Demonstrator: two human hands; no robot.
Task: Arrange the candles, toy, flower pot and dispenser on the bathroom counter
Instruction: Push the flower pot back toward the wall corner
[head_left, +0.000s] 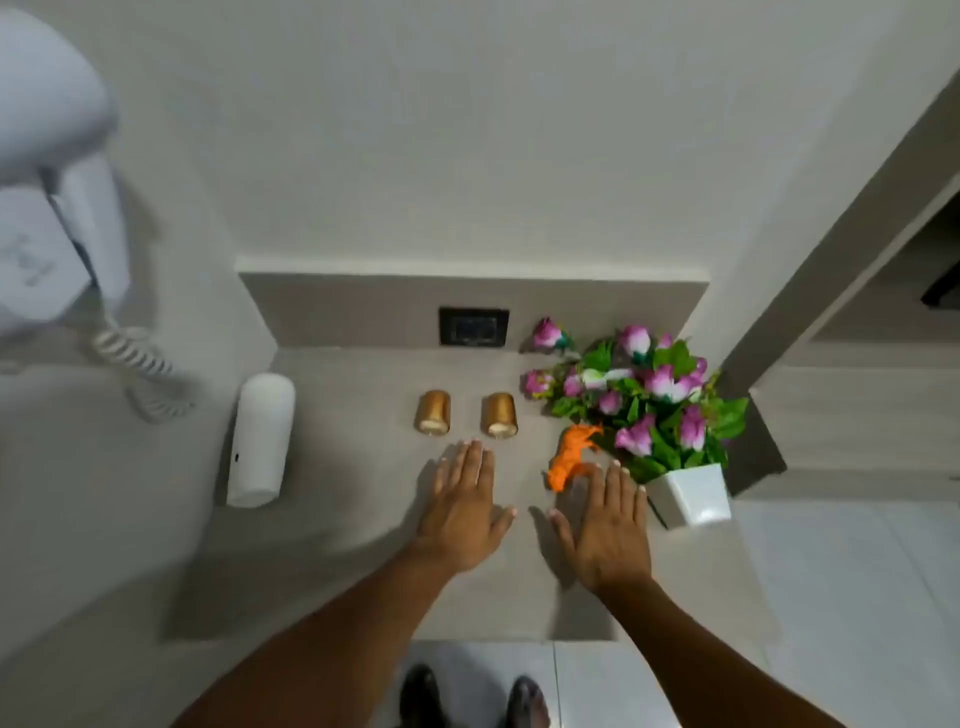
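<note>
Two gold candles, one (432, 413) on the left and one (501, 415) on the right, stand side by side mid-counter. An orange toy animal (570, 457) stands to their right, next to a white pot of pink flowers (690, 493) at the counter's right end. A white dispenser (260, 439) stands at the left end by the wall. My left hand (462, 512) lies flat and open on the counter just in front of the candles. My right hand (605, 525) lies flat and open beside it, fingertips at the toy's base. Neither hand holds anything.
The grey counter (358, 467) ends at a front edge near my shoes (470, 699). A black wall socket (474, 327) sits in the backsplash behind the candles. A white wall hair dryer (49, 208) with a coiled cord hangs at the left. A wall corner rises at the right.
</note>
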